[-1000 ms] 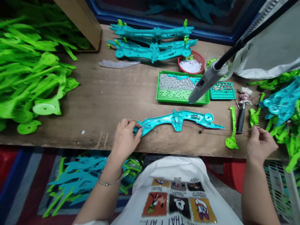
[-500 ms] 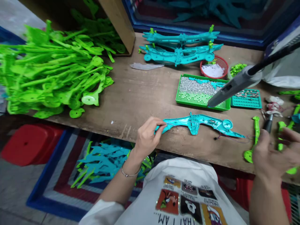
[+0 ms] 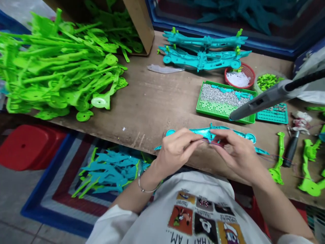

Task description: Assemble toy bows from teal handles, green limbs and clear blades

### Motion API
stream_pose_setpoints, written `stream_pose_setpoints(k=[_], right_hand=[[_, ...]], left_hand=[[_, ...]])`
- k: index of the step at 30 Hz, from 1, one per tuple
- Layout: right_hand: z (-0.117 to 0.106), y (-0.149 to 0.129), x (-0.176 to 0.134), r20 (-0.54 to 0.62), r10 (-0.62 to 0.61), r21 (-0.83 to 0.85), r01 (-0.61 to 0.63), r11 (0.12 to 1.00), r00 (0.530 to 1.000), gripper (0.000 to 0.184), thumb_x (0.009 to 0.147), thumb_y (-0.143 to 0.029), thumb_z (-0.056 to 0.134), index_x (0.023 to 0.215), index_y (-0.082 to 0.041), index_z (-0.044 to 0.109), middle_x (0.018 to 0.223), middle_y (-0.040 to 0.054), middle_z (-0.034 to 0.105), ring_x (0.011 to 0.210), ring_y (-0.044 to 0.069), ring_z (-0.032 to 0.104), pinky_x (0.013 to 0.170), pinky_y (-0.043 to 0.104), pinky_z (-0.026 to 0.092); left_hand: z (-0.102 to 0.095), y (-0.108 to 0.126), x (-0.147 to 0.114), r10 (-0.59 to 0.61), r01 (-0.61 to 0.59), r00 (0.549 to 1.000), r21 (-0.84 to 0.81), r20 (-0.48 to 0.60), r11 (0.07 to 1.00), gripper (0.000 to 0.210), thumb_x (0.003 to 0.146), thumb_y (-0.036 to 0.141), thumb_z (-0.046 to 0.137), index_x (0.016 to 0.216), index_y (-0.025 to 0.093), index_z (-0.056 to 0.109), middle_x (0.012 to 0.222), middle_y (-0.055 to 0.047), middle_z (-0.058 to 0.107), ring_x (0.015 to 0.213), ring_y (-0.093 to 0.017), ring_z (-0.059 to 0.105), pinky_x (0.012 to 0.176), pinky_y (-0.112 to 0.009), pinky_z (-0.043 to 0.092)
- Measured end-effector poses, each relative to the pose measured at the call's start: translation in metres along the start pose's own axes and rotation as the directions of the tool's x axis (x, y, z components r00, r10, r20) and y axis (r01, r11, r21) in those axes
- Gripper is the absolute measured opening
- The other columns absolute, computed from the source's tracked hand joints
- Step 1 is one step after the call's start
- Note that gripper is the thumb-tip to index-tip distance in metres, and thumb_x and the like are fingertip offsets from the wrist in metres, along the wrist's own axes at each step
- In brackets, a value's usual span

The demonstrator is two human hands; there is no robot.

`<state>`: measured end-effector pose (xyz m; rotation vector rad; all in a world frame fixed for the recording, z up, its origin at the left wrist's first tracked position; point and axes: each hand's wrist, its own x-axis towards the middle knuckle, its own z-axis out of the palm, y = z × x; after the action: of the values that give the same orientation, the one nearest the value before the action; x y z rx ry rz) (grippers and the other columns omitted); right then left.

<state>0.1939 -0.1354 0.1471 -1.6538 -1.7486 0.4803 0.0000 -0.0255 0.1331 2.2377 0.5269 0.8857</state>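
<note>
In front of me a teal bow-shaped plastic shell (image 3: 200, 133) lies near the table's front edge, its hollow side up. Over its middle, my left hand (image 3: 177, 149) pinches a thin red and purple wire (image 3: 207, 140) between thumb and forefinger. Opposite it, my right hand (image 3: 237, 152) has its thumb and fingers closed on the same wire, with the fingertips of both hands close together. Both hands partly cover the shell. To the right lie a tool with a black handle (image 3: 291, 149) and a lime-green plastic arm (image 3: 280, 152).
A big heap of lime-green parts (image 3: 63, 71) fills the left, beside a cardboard box (image 3: 142, 27). Assembled teal shells (image 3: 203, 59) stand behind. A green tray (image 3: 200, 110) holds small metal pieces. A grey tool (image 3: 261, 100) hangs over it. Several teal parts (image 3: 109, 173) lie below the table.
My right hand has left the black-handled tool and come to the shell's middle. My left hand has moved right from the shell's left end, which now shows.
</note>
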Motion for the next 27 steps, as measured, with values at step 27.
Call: stream_pose_setpoints(k=[27], right_hand=[[-0.026, 0.046, 0.004, 0.281, 0.348, -0.733, -0.034, 0.68, 0.894, 0.02, 0.095, -0.013, 0.048, 0.087, -0.014, 0.067, 0.089, 0.0125, 0.062, 0.074, 0.02, 0.053, 0.059, 0.034, 0.021]], left_hand=[[0.057, -0.035, -0.016, -0.432, 0.426, 0.885, 0.07, 0.172, 0.902, 0.004, 0.096, 0.017, 0.06, 0.097, 0.019, 0.063, 0.084, -0.002, 0.072, 0.073, -0.015, 0.068, 0.065, -0.027, 0.049]])
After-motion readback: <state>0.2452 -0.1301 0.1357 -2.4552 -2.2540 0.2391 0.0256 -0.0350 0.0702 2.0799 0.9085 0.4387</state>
